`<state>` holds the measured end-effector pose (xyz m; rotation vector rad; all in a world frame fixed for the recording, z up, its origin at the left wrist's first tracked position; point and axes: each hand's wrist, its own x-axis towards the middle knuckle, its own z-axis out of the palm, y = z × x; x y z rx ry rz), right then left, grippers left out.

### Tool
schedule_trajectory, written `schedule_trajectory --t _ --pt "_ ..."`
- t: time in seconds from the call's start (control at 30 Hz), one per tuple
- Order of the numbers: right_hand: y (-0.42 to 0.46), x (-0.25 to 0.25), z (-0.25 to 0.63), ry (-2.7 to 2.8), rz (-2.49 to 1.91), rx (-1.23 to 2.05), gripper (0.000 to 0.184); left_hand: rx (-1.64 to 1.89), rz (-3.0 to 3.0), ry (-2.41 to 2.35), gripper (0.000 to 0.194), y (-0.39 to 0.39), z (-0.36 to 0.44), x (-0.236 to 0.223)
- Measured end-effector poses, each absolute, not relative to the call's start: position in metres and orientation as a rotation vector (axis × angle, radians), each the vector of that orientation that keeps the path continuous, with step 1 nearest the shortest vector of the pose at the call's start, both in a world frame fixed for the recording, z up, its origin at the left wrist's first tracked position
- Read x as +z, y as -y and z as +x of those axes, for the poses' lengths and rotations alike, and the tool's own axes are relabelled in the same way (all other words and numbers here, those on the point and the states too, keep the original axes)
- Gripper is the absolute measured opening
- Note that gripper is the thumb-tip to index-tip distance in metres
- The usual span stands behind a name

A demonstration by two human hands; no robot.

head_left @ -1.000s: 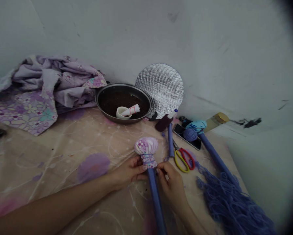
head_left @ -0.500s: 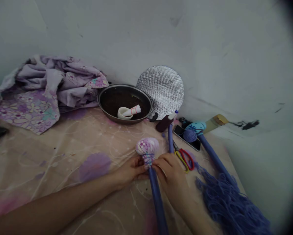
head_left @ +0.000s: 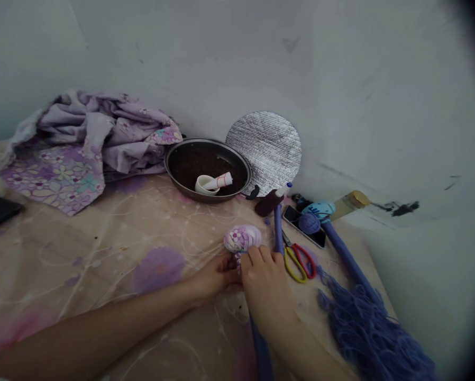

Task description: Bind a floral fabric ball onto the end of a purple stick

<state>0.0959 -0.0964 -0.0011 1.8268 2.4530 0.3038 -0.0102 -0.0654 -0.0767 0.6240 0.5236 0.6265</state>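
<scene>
A blue stick [head_left: 260, 346] with a padded head [head_left: 242, 238] wrapped in purple floral cloth points away from me over the table. My left hand [head_left: 219, 276] is closed on its neck from the left, just under the head. From the right, my right hand [head_left: 266, 280] reaches across that neck with its fingers bent and together, gripping there. It hides most of the tied cloth and the blue yarn. Just right of my right hand lie scissors [head_left: 300, 262] with one yellow and one red handle, beside another blue stick [head_left: 278, 230].
Behind are a dark pan [head_left: 182, 194] holding a white cup, a silver round mat [head_left: 269, 153] and crumpled floral cloth [head_left: 58, 180]. At right lie a dark bottle [head_left: 267, 203], a phone [head_left: 291, 216], a yarn ball [head_left: 309, 223], a blue-headed stick [head_left: 346, 256] and loose blue yarn [head_left: 372, 328].
My right hand has shifted up and over the neck, now covering the yarn wrap that showed before. My left hand keeps its hold. The whole view has shifted slightly.
</scene>
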Motion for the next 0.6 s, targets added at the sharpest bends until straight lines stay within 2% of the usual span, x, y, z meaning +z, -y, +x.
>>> schedule_trajectory --t 0.23,0.37,0.47,0.6 --pt "0.090 -0.006 0.093 -2.573 1.756 0.258 0.018 0.616 0.639 -0.524 0.022 0.065 -0.011 -0.079" --pt "0.079 0.007 0.103 -2.765 1.897 -0.126 0.018 0.602 0.621 -0.528 0.016 0.065 -0.011 -0.081" --pt "0.075 0.019 0.118 -2.848 2.013 -0.403 0.022 0.587 0.598 -0.510 0.021 0.064 -0.012 -0.081" --pt "0.079 0.021 0.129 -2.785 2.016 -0.452 0.021 0.572 0.590 -0.488 0.030 0.063 -0.011 -0.081"
